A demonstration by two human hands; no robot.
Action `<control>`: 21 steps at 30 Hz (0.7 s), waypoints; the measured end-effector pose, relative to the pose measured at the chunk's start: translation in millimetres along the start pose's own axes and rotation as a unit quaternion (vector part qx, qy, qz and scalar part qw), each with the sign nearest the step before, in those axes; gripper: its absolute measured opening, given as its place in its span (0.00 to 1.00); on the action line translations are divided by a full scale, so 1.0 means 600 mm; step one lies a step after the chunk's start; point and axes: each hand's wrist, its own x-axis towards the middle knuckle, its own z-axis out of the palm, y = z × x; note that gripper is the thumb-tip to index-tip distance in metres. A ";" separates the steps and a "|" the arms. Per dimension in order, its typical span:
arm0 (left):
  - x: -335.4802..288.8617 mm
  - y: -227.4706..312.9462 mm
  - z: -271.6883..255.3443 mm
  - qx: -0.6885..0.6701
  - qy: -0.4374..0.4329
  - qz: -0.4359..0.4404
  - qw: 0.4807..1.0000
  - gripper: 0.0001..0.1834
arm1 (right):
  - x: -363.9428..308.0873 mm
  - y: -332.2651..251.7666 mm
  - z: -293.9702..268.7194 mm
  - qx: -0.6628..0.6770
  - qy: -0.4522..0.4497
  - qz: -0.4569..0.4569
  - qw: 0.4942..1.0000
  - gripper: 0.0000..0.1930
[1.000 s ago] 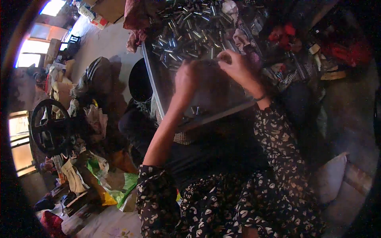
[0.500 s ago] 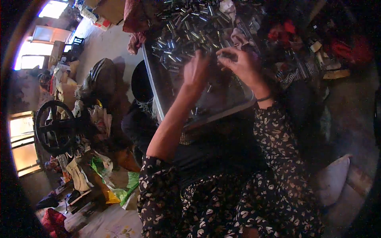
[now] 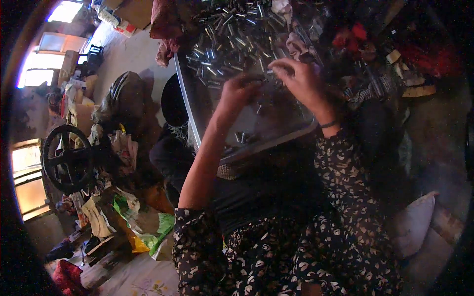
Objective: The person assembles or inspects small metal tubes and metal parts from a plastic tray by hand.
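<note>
Many small shiny metal cylinders (image 3: 242, 42) lie heaped across the far part of a shallow tray (image 3: 186, 101) with a pale rim. Over the tray's middle, my left hand (image 3: 238, 92) is closed, its fingertips pointing right; a small dark piece seems to be at them, too dim to name. Just right of it is my right hand (image 3: 301, 84), thumb and fingers curled together near the edge of the heap. What it pinches, if anything, cannot be made out. A few loose cylinders (image 3: 241, 136) rest at the near end of the tray, below my left hand.
A pinkish cloth (image 3: 165, 49) hangs at the tray's far left corner, and a crumpled pale cloth (image 3: 297, 44) lies on its right side. A black wheel (image 3: 68, 158) stands at left, near green-and-white plastic sheeting (image 3: 158, 232). Red cloth (image 3: 350, 37) lies at right.
My left hand has lowered slightly toward me and turned, its fingers now pointing right. My right hand has shifted little. More loose cylinders show at the tray's near end.
</note>
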 end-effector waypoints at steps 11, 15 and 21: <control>-0.034 0.020 0.000 -0.109 -0.020 -0.047 0.993 0.12 | 0.004 0.030 0.035 0.111 0.067 0.023 0.991 0.11; -0.038 0.017 -0.006 -0.118 0.015 -0.042 0.992 0.12 | 0.000 0.020 0.025 0.156 0.029 0.018 0.987 0.09; -0.034 0.013 -0.010 -0.077 0.022 -0.038 0.996 0.12 | -0.002 0.022 0.032 0.203 -0.024 -0.005 0.979 0.09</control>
